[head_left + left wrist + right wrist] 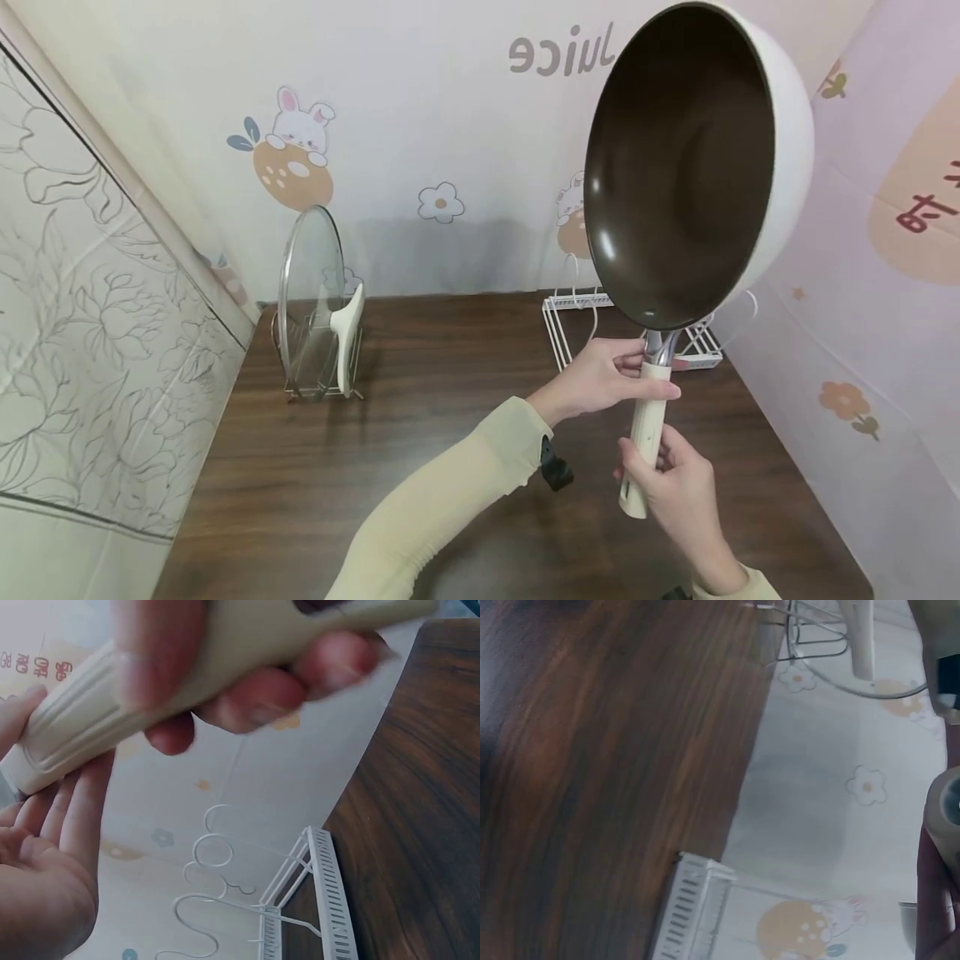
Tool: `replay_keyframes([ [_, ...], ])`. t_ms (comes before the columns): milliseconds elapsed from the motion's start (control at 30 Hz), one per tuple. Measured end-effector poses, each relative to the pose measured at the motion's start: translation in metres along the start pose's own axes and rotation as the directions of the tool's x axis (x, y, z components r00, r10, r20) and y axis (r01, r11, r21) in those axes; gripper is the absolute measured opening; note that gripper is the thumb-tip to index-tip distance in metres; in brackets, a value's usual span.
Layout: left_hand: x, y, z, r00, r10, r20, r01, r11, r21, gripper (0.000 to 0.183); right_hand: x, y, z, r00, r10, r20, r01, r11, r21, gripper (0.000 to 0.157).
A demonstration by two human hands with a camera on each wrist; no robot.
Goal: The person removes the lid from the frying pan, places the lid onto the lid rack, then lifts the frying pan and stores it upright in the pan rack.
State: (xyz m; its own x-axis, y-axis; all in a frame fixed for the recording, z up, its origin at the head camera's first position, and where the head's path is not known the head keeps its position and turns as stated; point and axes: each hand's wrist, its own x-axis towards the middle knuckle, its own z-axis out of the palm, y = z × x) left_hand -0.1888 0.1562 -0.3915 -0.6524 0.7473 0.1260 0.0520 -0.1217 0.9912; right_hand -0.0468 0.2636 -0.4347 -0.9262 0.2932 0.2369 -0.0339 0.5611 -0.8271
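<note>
A deep frying pan (682, 167) with a white outside and a dark brown inside is held up above the table, bowl at the top, inside facing the head camera. My left hand (588, 379) grips its cream handle (647, 429) just below the metal neck, thumb across the front and fingers behind. Lower down, near the handle's end, my right hand (684, 483) holds it between thumb and curled fingers. The left wrist view shows the right fingers (259, 697) wrapped under the handle, with the left palm (49, 892) at its other end.
A glass lid (300, 292) with a white handle stands upright in a wire stand (326, 392) at the back left. Behind the pan is a white rack (557, 333) with curved wire dividers. Printed walls border the brown wood table (442, 358).
</note>
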Motion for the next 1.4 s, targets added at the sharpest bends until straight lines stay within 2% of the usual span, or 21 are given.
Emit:
replay_keyframes([
  [167,0.005,-0.007,0.000,0.999,-0.040,0.017,0.040,0.999,0.020,0.032,0.002,0.012,0.008,0.999,-0.028,-0.043,0.025,0.998,-0.063,0.013],
  [333,0.010,-0.014,0.000,0.997,-0.059,0.057,0.059,0.998,-0.004,0.025,0.002,0.021,0.012,0.997,-0.013,-0.077,0.007,0.997,-0.076,0.013],
  [600,0.014,-0.032,-0.006,0.993,-0.089,0.077,0.091,0.996,-0.021,0.022,0.003,0.033,0.019,0.994,-0.010,-0.112,-0.002,0.995,-0.104,0.011],
  [733,0.013,-0.042,-0.008,0.991,-0.111,0.075,0.114,0.993,-0.030,0.019,0.001,0.036,0.022,0.994,-0.011,-0.112,-0.001,0.995,-0.104,0.012],
  [1067,0.012,-0.062,-0.009,0.987,-0.143,0.072,0.154,0.971,-0.183,0.026,-0.004,0.041,0.029,0.995,0.039,-0.093,-0.047,0.995,-0.090,0.009],
  [1200,0.013,-0.069,-0.008,0.986,-0.149,0.080,0.161,0.974,-0.160,0.024,-0.006,0.045,0.029,0.994,0.041,-0.099,-0.049,0.995,-0.086,0.009],
  [1400,0.006,-0.079,-0.014,0.983,-0.168,0.076,0.177,0.975,-0.133,0.018,-0.012,0.049,0.043,0.994,0.081,-0.070,-0.083,0.996,-0.033,0.012],
])
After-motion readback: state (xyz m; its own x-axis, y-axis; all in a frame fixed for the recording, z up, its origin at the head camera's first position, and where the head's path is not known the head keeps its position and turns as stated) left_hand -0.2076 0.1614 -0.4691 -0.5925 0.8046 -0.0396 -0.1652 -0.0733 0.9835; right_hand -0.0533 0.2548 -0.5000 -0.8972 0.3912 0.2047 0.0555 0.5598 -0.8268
